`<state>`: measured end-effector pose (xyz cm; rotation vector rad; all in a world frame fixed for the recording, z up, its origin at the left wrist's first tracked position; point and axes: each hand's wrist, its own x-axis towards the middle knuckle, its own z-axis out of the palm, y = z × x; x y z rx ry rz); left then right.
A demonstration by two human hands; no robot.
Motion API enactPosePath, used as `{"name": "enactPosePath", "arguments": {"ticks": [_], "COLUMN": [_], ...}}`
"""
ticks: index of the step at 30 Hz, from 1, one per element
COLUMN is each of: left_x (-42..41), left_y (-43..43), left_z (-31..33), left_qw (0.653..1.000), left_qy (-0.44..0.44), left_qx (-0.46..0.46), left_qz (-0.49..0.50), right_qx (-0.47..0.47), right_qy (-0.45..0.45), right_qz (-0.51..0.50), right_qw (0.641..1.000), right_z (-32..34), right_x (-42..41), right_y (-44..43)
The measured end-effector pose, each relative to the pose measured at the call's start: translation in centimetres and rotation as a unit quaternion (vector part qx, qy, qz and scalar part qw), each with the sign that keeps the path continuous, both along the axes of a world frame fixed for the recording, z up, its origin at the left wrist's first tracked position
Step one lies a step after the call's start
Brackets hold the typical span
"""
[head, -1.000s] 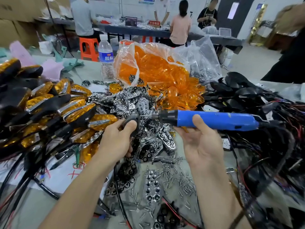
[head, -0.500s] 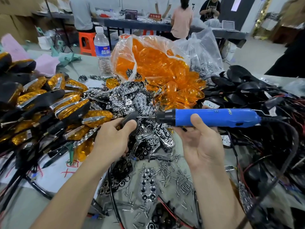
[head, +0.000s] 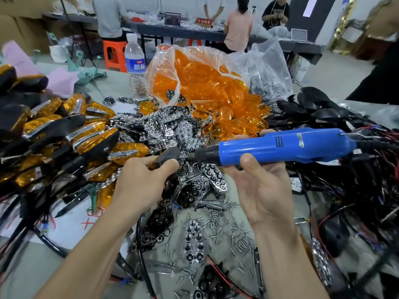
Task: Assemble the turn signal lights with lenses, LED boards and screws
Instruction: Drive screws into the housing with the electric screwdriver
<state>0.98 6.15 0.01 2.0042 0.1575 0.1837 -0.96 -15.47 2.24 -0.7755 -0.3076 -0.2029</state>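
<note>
Head cam is looking down on a glossy blue plastic screwdriver (head: 280, 147), a fat cylinder with a black nose, lying sideways across the middle of the shot. The right hand (head: 263, 190) is gripping it from underneath with the palm facing the camera. Its thumb is curling over the front of the barrel and its fingers are wrapping round behind.

The left hand (head: 140, 182) is sitting just left of the screwdriver's tip, fingers curled tight round a small turn signal light (head: 167, 156). That one's got a matte black shell, and the bit is meeting it.

Behind the screwdriver, see-through orange lenses (head: 205, 83) are spilling out of a crinkly clear bag. Shiny chrome LED boards (head: 172, 130) with honeycomb cups are piling up just past its nose.

Below it, little silver screws (head: 226, 229) are lying scattered on the grey table (head: 26, 275). Left of it, finished lights (head: 86, 130), amber with chrome strips and black stalks, are heaping up. Right of it, black shells (head: 323, 111) are tangling with red and black wires.
</note>
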Motion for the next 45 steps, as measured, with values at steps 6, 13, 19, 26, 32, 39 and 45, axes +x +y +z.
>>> {"name": "enactPosePath", "arguments": {"ticks": [6,13,19,26,32,39,45], "left_x": [-0.3,-0.5,-0.7,-1.3,-1.0,-1.0,-0.9], "left_y": [0.2,0.0,-0.6,-0.6,-0.1,-0.3,-0.6], "left_z": [0.4,0.8,1.1,2.5,2.1,1.8,1.7], "left_qw": [1.000,0.989,0.988,0.991,0.999,0.995,0.997], "left_qy": [0.016,-0.008,0.008,0.033,0.035,0.069,0.074], "left_qx": [-0.008,0.139,0.155,0.127,-0.007,-0.070,-0.013], "left_qz": [-0.008,0.051,0.025,0.037,0.026,0.003,0.002], "right_qx": [-0.009,0.018,-0.019,-0.016,-0.014,-0.024,-0.089], "right_qy": [0.005,0.147,0.159,0.091,0.015,0.004,-0.028], "right_qz": [0.022,-0.077,-0.114,-0.048,0.024,0.045,0.050], "right_qw": [1.000,0.986,0.981,0.995,1.000,0.999,0.994], "right_z": [0.1,-0.5,-0.3,-0.1,0.0,0.0,0.5], "right_x": [0.0,-0.3,-0.4,-0.5,-0.4,-0.5,-0.8], "right_y": [-0.2,1.0,1.5,0.8,0.1,-0.4,-0.1]}}
